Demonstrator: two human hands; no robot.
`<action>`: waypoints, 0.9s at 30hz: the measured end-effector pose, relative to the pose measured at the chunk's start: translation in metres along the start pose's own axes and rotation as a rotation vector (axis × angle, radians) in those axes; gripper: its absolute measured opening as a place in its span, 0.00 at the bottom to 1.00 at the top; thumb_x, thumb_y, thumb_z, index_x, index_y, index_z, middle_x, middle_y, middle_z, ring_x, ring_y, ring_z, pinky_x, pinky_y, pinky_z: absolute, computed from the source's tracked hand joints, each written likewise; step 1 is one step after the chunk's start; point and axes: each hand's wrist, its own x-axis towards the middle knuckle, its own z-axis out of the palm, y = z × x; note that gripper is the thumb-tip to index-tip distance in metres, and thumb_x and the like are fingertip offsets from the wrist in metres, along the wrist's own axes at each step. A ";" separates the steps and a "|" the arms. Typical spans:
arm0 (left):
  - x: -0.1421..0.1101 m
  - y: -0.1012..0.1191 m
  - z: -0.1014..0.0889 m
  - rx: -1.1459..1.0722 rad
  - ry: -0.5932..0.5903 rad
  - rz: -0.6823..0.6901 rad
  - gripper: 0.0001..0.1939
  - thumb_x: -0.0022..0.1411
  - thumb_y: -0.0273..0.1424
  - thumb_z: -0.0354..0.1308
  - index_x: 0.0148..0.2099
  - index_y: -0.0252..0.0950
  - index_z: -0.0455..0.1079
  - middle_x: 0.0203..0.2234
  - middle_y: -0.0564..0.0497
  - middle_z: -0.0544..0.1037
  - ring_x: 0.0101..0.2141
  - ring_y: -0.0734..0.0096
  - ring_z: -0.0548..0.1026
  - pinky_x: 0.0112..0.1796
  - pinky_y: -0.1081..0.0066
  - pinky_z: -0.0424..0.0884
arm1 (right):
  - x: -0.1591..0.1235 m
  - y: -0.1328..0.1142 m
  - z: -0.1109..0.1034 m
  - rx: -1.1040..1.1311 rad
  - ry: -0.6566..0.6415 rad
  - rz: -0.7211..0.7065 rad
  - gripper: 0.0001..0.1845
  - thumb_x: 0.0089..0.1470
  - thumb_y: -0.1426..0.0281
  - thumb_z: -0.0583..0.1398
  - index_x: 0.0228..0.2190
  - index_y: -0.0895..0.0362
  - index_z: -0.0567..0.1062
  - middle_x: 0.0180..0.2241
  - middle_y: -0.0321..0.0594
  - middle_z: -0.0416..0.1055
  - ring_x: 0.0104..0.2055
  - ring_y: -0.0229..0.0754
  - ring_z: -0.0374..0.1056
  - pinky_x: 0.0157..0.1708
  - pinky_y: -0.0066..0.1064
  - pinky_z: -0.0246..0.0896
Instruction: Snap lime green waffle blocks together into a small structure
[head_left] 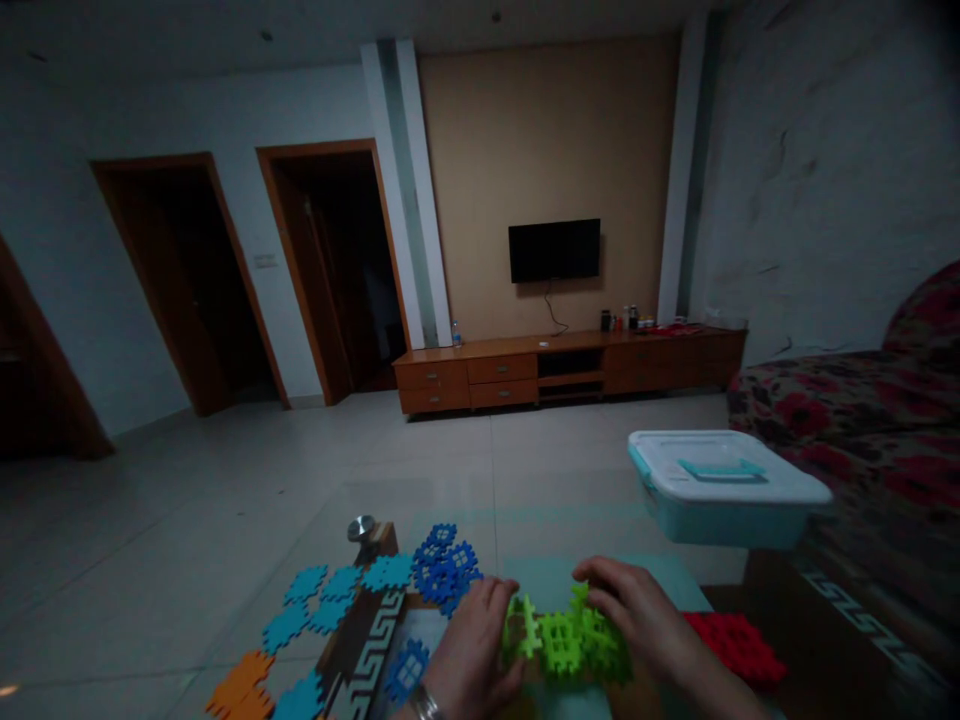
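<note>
Both hands are at a cluster of lime-green interlocking plastic tiles [561, 642] low in the middle of the head view. My left hand [480, 640], with a metal band at the wrist, closes round the cluster's left end. My right hand [628, 605] grips its right end, fingers curled over the top edge. Some tiles stand upright, and the cluster's underside is hidden. Left of my left hand lie several dark blue window-patterned tiles [442, 565] and light blue tiles [330, 612]. Orange tiles [241, 685] are at the lower left. Red tiles [739, 645] lie beyond my right forearm.
A lidded turquoise box [727, 520] stands on the glass table at the right. A metal table fitting [361, 528] shows near the light blue tiles. Farther off are a wooden TV cabinet [502, 372], a wall-mounted television [555, 250] and a flowered sofa [847, 400].
</note>
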 end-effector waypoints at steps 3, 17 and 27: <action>0.019 0.023 0.012 0.011 -0.066 0.016 0.33 0.46 0.26 0.57 0.57 0.34 0.61 0.51 0.44 0.68 0.52 0.59 0.65 0.54 0.65 0.62 | 0.005 0.018 -0.003 -0.008 -0.017 0.055 0.13 0.48 0.71 0.54 0.35 0.56 0.75 0.34 0.42 0.77 0.38 0.46 0.70 0.39 0.33 0.60; 0.041 0.037 0.024 0.175 -0.143 -0.001 0.30 0.50 0.32 0.56 0.57 0.38 0.63 0.50 0.46 0.71 0.51 0.55 0.66 0.52 0.57 0.61 | 0.014 0.028 0.002 -0.086 -0.069 0.110 0.14 0.47 0.76 0.56 0.33 0.56 0.80 0.34 0.41 0.79 0.39 0.43 0.72 0.39 0.29 0.60; 0.042 0.038 0.023 0.175 -0.202 -0.052 0.33 0.49 0.31 0.60 0.60 0.39 0.61 0.54 0.47 0.69 0.53 0.56 0.65 0.54 0.59 0.58 | 0.013 0.039 0.004 -0.177 -0.075 0.088 0.16 0.48 0.77 0.57 0.39 0.59 0.78 0.40 0.46 0.75 0.46 0.46 0.67 0.46 0.32 0.56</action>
